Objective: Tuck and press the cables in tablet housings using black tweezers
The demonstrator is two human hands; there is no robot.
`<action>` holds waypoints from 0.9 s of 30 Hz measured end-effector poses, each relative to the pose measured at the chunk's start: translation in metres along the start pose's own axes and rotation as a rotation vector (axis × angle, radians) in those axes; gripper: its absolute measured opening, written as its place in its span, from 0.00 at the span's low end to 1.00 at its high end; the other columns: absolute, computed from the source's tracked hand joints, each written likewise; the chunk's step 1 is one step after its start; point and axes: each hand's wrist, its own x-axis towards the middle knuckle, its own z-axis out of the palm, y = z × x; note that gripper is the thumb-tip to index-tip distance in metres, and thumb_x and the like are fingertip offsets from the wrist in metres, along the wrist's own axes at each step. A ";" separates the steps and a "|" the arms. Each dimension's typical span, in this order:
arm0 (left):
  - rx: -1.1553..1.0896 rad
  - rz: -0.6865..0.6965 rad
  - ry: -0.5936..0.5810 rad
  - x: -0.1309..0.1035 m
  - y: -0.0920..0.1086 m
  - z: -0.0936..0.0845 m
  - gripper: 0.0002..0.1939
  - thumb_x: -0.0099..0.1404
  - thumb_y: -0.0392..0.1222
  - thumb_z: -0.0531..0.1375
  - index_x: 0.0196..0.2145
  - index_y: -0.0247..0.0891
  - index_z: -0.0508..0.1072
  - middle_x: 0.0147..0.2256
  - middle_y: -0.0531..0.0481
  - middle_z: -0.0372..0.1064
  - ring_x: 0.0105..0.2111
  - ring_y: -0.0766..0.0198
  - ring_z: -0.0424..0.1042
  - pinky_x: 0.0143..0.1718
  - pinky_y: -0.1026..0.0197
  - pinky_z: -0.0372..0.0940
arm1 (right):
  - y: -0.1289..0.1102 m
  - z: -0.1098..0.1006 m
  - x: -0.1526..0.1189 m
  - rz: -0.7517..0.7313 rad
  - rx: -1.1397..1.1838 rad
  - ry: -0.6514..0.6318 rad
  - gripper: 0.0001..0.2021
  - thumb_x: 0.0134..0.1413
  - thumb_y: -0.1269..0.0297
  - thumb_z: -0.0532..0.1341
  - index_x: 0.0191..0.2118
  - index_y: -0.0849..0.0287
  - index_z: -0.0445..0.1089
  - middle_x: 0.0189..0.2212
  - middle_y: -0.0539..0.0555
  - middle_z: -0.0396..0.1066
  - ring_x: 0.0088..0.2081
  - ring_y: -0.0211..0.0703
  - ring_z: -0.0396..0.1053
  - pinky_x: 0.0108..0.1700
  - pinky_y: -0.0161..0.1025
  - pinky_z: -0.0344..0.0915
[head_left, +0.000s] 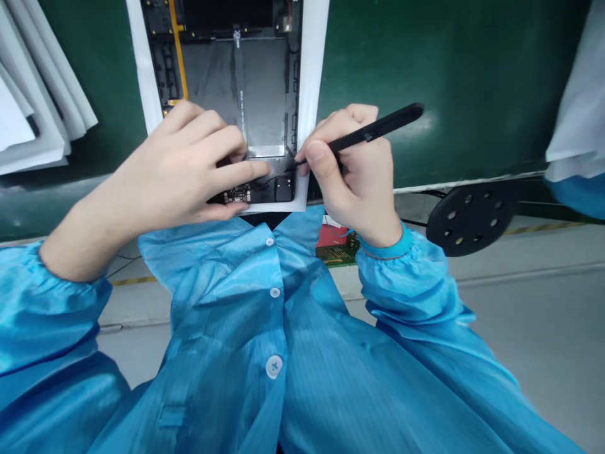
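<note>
Tweezers (373,130), black and slender, are being gripped in the right hand (352,176), thumb and fingers clamping together around the shaft, with the tip touching the lower right corner of the opened device (236,94). That device is lying in a white frame (312,82) on the green mat (449,82), exposing a dark battery panel (265,88), a yellow flex cable (178,57) and a small circuit board (237,195) near the bottom edge. Left hand (184,167) is pressing flat on the lower interior, fingers lying together and extended. White sheets (33,120) are resting at far left; a perforated black disc (470,217) is sitting at right.
</note>
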 end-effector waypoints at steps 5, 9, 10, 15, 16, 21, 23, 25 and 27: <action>-0.031 0.004 0.107 -0.024 0.005 0.006 0.22 0.83 0.55 0.56 0.66 0.45 0.75 0.57 0.40 0.74 0.59 0.40 0.73 0.57 0.37 0.68 | 0.000 0.004 0.003 -0.041 0.031 -0.056 0.21 0.80 0.45 0.50 0.38 0.48 0.71 0.30 0.51 0.77 0.36 0.51 0.75 0.56 0.63 0.72; -0.038 -0.011 0.146 -0.031 0.009 0.011 0.17 0.83 0.51 0.59 0.63 0.49 0.77 0.61 0.43 0.73 0.62 0.41 0.72 0.59 0.39 0.67 | 0.004 0.005 0.003 -0.003 0.067 -0.120 0.21 0.80 0.43 0.49 0.40 0.47 0.72 0.32 0.52 0.77 0.41 0.55 0.76 0.60 0.65 0.70; -0.048 -0.023 0.140 -0.031 0.010 0.012 0.17 0.83 0.51 0.59 0.63 0.50 0.77 0.62 0.44 0.73 0.62 0.42 0.72 0.60 0.39 0.67 | 0.005 0.006 0.002 -0.005 0.074 -0.126 0.21 0.79 0.43 0.49 0.40 0.47 0.72 0.33 0.53 0.77 0.41 0.55 0.76 0.60 0.65 0.70; 0.010 0.009 0.135 -0.027 0.011 0.009 0.18 0.84 0.51 0.56 0.64 0.48 0.77 0.59 0.42 0.73 0.60 0.40 0.75 0.56 0.38 0.70 | 0.006 0.007 0.001 -0.029 0.063 -0.126 0.20 0.79 0.43 0.50 0.41 0.47 0.72 0.34 0.52 0.77 0.42 0.55 0.76 0.61 0.65 0.68; 0.014 0.015 0.131 -0.027 0.011 0.008 0.19 0.84 0.51 0.56 0.65 0.48 0.77 0.59 0.41 0.73 0.59 0.40 0.75 0.56 0.37 0.71 | 0.006 0.007 0.001 -0.032 0.054 -0.125 0.20 0.79 0.43 0.50 0.41 0.47 0.72 0.34 0.52 0.77 0.42 0.55 0.76 0.60 0.64 0.68; -0.032 -0.012 0.055 -0.020 0.010 0.003 0.22 0.84 0.53 0.54 0.67 0.47 0.75 0.59 0.39 0.72 0.60 0.38 0.74 0.58 0.32 0.70 | 0.004 0.007 0.003 -0.057 0.040 -0.117 0.20 0.79 0.45 0.50 0.40 0.46 0.71 0.34 0.52 0.77 0.42 0.55 0.76 0.59 0.63 0.67; -0.081 -0.040 0.008 -0.013 0.011 0.000 0.23 0.85 0.54 0.51 0.68 0.46 0.75 0.58 0.40 0.72 0.61 0.37 0.73 0.60 0.28 0.69 | 0.004 0.007 0.004 -0.064 0.024 -0.118 0.20 0.79 0.44 0.50 0.39 0.46 0.70 0.33 0.53 0.76 0.41 0.55 0.75 0.58 0.63 0.68; -0.100 -0.057 -0.034 -0.005 0.011 -0.002 0.25 0.85 0.56 0.48 0.66 0.46 0.76 0.55 0.41 0.71 0.61 0.37 0.73 0.60 0.23 0.68 | 0.003 0.006 0.005 -0.074 -0.002 -0.115 0.21 0.79 0.43 0.49 0.38 0.46 0.69 0.33 0.53 0.76 0.40 0.55 0.74 0.57 0.63 0.68; -0.063 -0.052 -0.062 0.002 0.011 -0.004 0.27 0.85 0.58 0.46 0.63 0.45 0.78 0.53 0.42 0.71 0.59 0.37 0.74 0.58 0.22 0.69 | 0.001 0.005 0.005 -0.086 -0.035 -0.113 0.21 0.78 0.41 0.48 0.37 0.45 0.68 0.33 0.53 0.76 0.39 0.55 0.73 0.56 0.63 0.68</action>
